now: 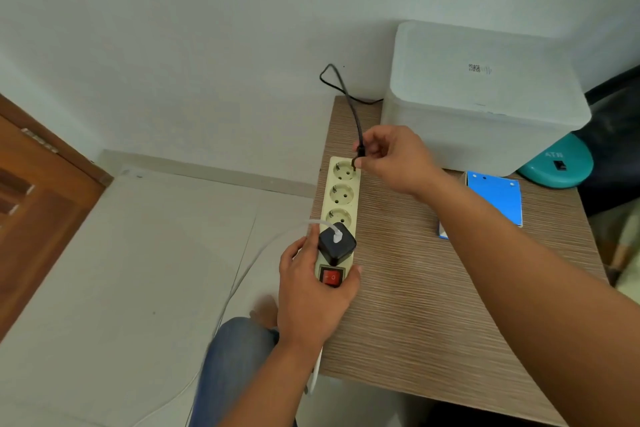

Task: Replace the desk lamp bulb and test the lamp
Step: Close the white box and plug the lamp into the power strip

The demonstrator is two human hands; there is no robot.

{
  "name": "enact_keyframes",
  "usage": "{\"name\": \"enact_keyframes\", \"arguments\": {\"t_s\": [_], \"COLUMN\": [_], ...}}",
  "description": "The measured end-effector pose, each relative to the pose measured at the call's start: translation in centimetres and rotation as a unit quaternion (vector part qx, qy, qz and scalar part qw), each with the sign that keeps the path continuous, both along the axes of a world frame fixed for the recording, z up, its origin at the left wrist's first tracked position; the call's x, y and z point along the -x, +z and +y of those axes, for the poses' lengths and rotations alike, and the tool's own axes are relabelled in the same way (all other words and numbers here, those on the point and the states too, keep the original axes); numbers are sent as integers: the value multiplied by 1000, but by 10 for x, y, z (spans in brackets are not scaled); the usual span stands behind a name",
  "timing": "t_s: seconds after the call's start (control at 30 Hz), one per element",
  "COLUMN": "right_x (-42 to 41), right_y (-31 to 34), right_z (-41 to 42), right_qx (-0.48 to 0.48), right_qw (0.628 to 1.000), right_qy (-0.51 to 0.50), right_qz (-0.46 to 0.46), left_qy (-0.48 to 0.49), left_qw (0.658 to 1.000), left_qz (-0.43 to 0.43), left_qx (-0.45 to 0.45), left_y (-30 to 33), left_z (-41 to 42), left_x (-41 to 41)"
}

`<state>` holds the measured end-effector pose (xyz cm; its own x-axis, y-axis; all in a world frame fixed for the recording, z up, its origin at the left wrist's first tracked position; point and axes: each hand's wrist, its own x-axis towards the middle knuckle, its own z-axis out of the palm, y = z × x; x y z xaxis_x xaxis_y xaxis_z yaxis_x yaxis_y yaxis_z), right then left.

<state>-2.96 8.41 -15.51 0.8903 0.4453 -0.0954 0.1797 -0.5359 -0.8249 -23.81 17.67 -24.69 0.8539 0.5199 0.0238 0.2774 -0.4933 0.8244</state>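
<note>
Fingertips (360,161) of my right hand (394,159) are pinched around a small black plug (358,153), holding it at the rim of the far socket (344,170) of the cream power strip (341,204), its pins angled down toward the holes but, as far as I can tell, not yet seated. From the plug a thin black cord (341,83) loops up and back behind the white box (485,97) against the wall; I take it for the lamp's lead, though the lamp and its bulb are nowhere in sight, so I cannot say from here whether the bulb has been changed. My left hand (311,291) wraps the near end of the strip, thumb on one edge and fingers on the other, bracing it on the wood-grain table (415,288) right by the red rocker switch (331,277). A black charger (336,243) with a white cable (322,225) fills the socket nearest the switch; the two middle sockets are bare. A blue card pack (493,199) lies on the table near my right forearm, contents unclear, and a teal object (554,163) sits beside the box. My judgement is that I am at the testing end of the job: still to do are pushing the plug home, checking the strip's switch, and turning the lamp on.
</note>
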Motion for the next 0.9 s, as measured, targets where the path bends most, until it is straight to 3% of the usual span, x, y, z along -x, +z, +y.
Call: {"name": "enact_keyframes", "arguments": {"t_s": [0.63,0.9], "right_x": [-4,-6], "right_y": [-6,-15], "right_z": [18,21], "right_qx": [157,195], "right_qw": [969,962], "right_qy": [153,143], "right_qz": [-116,-125], "left_qy": [8,5], "left_qw": [999,999], "left_qz": [-22,-18], "left_qx": [-26,-28], "left_y": [-11,-11], "left_z": [-1,-1], "left_x": [-1,-2]}}
